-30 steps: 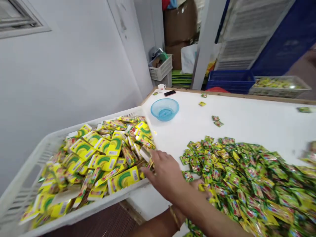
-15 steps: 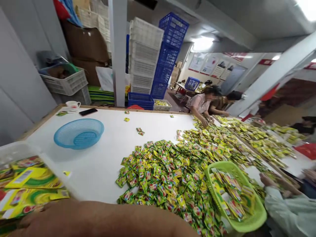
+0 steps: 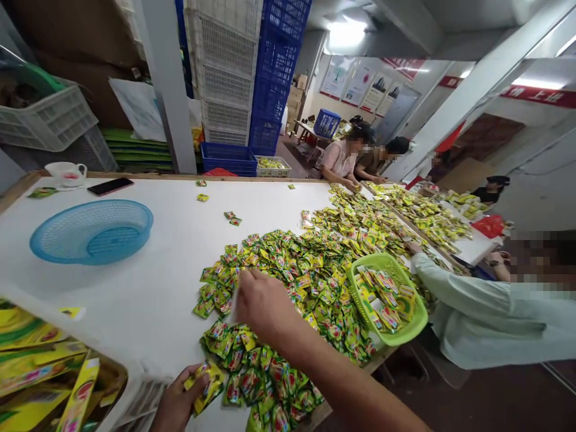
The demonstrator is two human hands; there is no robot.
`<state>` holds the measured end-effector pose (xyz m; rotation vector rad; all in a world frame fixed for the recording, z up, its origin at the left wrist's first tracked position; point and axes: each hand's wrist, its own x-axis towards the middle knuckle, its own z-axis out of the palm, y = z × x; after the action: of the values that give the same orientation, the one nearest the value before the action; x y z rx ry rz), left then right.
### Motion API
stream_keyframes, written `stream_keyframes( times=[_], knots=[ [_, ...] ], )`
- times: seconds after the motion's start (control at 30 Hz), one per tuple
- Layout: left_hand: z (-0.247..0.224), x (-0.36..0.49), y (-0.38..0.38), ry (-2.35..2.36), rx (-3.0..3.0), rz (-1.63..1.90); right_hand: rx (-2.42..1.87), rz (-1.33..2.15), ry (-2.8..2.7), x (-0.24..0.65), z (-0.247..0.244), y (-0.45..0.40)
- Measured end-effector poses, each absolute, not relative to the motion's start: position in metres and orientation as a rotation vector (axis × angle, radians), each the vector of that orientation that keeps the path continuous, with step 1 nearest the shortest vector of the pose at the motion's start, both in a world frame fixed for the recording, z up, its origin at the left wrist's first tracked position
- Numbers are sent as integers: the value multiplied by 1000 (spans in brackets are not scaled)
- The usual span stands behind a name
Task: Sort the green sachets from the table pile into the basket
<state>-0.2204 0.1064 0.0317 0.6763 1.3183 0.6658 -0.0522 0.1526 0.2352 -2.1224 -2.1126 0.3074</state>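
A white table [image 3: 175, 288] fills the middle of a workroom, with tall stacks of white and blue crates [image 3: 229, 78] beyond its far edge. A co-worker [image 3: 481, 300] in pale green leans in from the right, one arm stretched toward the table; two others work at the far end. A broad pile of small green packets [image 3: 315, 264] spreads from the near edge toward them. At lower left, a white crate [image 3: 137, 399] holds flat yellow boxes [image 3: 33, 357]. A round blue basket [image 3: 121, 240] rests on the table's left side, while a green basket [image 3: 423, 318], filled with more boxes, sits at the pile's right edge. The person's right hand [image 3: 261, 303] is over the pile, fingers bent down beside a pale edge; its grip cannot be told. The left hand [image 3: 180, 390], near the white crate, pinches a yellow packet [image 3: 209, 390]. A phone [image 3: 110, 186] and cup [image 3: 67, 174] occupy the far left corner.
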Motion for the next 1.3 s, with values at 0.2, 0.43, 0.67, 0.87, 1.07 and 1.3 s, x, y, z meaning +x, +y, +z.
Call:
stream_keyframes(
  times=[0.2,0.43,0.67,0.87,1.07,1.3],
  knots=[
    [29,-200,120,1335,654,526,-2607,551,-2092,19,111,146],
    [44,-168,123,1384,743,633,-2326,670,-2286,46,58,108],
    [32,-139,134,1504,887,706,-2192,610,-2378,48,33,110],
    [37,-109,153,1618,1028,781,-2184,575,-2318,35,42,96],
    [52,-85,148,1658,1259,802,-2253,428,-2013,30,58,75],
    [73,-61,153,1644,1421,941,-2089,292,-2075,32,67,75]
  ],
)
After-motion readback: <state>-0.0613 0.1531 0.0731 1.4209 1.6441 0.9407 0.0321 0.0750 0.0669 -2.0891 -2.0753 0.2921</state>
